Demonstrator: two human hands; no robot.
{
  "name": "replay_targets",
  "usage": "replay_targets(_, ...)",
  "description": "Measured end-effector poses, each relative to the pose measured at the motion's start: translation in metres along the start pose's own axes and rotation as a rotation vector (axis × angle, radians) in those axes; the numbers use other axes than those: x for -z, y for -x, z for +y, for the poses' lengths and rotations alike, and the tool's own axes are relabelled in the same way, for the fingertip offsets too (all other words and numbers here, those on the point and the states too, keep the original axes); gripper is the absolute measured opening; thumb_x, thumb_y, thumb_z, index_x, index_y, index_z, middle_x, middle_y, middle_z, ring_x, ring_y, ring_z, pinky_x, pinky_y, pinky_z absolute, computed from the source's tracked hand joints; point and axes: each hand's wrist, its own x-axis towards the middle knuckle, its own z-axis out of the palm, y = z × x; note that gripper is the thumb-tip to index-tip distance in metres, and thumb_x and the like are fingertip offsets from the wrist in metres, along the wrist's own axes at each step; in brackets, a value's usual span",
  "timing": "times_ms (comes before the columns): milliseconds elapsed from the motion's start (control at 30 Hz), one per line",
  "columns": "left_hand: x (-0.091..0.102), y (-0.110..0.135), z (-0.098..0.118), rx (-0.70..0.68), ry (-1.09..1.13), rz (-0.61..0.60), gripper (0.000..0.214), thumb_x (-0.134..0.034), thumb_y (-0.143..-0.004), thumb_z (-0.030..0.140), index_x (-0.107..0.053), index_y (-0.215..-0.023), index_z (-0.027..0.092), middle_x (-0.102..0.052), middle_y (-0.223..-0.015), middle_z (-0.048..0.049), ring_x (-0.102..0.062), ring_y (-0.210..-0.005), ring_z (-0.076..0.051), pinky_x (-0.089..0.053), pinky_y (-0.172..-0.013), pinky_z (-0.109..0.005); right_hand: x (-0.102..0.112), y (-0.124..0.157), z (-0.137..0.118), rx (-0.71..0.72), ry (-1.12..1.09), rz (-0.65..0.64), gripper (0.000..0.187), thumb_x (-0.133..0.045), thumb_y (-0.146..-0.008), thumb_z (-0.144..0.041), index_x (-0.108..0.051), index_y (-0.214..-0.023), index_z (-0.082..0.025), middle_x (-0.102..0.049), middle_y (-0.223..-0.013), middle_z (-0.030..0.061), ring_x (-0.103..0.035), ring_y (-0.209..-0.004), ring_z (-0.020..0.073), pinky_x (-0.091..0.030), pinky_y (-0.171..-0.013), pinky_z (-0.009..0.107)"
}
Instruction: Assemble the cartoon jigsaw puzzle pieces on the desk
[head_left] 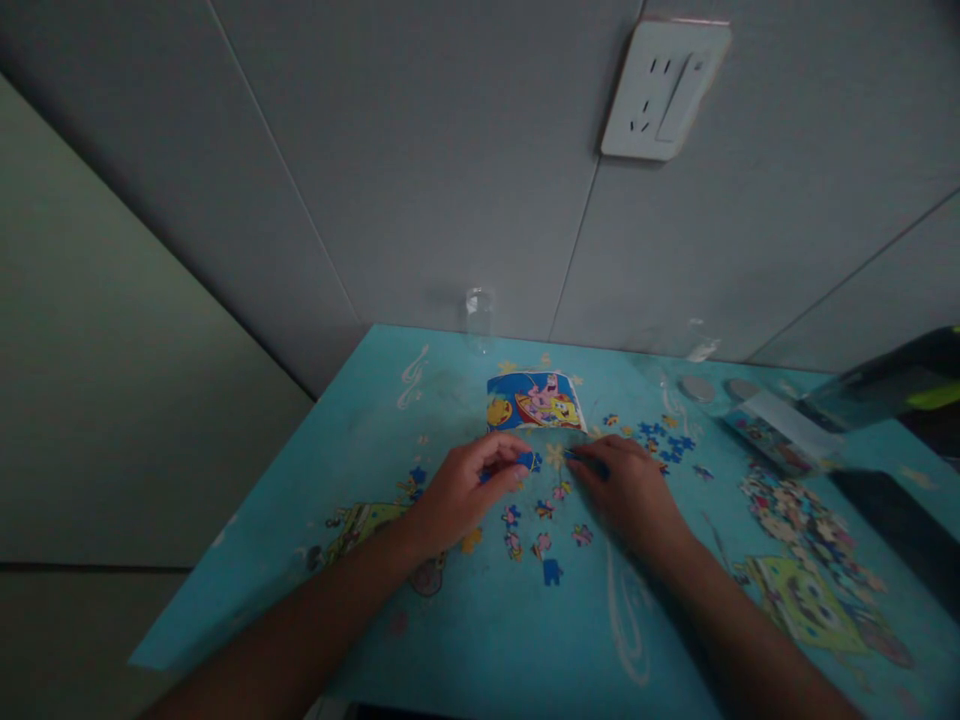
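Note:
My left hand (480, 478) pinches a blue jigsaw puzzle piece (529, 461) with a thin yellow line on it, held just above the table. To its right, my right hand (622, 485) is closed, fingers down near the tabletop, with a sliver of another dark blue puzzle piece (571, 454) at its fingertips. Behind both hands lies a cartoon picture card (536, 400) with yellow and pink figures on blue. Several loose pieces are scattered between and in front of the hands, among them a blue piece (552, 572) and a pink one (582, 535).
Past my right hand sits a group of blue pieces (667, 440). A larger pile of mixed pieces (802, 515) lies farther right, near a clear-lidded box (780, 435), a dark flat object (900, 530) and two round discs (697, 388). A wall with a socket (666, 90) rises behind the table.

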Motion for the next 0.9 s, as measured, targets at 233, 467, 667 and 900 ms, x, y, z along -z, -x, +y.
replay_targets(233,0.0,0.002,0.002,-0.075,-0.151,-0.018,0.029,-0.053,-0.104,0.033,-0.068,-0.128,0.026,-0.07,-0.11,-0.0048,-0.066,-0.093,-0.016,-0.054,-0.082,-0.03,0.006,-0.001,-0.005,0.003,-0.193,-0.025,0.013,-0.063,-0.091,-0.026,-0.075,-0.095,-0.022,-0.073,-0.09,0.0068,-0.066,-0.083,0.0225,-0.051,-0.079,0.038)
replay_targets(467,0.0,0.002,0.006,-0.051,-0.175,-0.05,0.031,-0.055,-0.103,0.03,-0.064,-0.131,0.023,-0.07,-0.101,-0.0036,-0.065,-0.089,-0.016,-0.053,-0.083,-0.031,0.02,0.004,-0.026,-0.108,-0.634,-0.088,0.021,-0.063,-0.096,-0.04,-0.075,-0.103,-0.025,-0.073,-0.086,0.003,-0.065,-0.076,0.0185,-0.051,-0.069,0.033)
replay_targets(667,-0.002,0.002,0.005,0.009,-0.089,-0.033,0.018,-0.06,-0.1,0.032,-0.069,-0.11,0.02,-0.073,-0.102,-0.0035,-0.068,-0.095,-0.017,-0.054,-0.086,-0.03,0.02,0.007,-0.032,-0.119,-0.846,-0.169,0.02,-0.067,-0.094,-0.039,-0.076,-0.105,-0.026,-0.075,-0.094,0.0025,-0.067,-0.082,0.0174,-0.054,-0.074,0.032)
replay_targets(900,-0.002,0.003,0.012,-0.085,-0.112,-0.06,0.02,-0.057,-0.099,0.023,-0.074,-0.108,0.022,-0.068,-0.1,-0.0035,-0.066,-0.092,-0.015,-0.053,-0.084,-0.03,0.016,0.01,-0.041,-0.093,-0.934,-0.232,0.02,-0.069,-0.093,-0.039,-0.075,-0.105,-0.024,-0.074,-0.088,0.0024,-0.067,-0.079,0.0158,-0.055,-0.073,0.031)
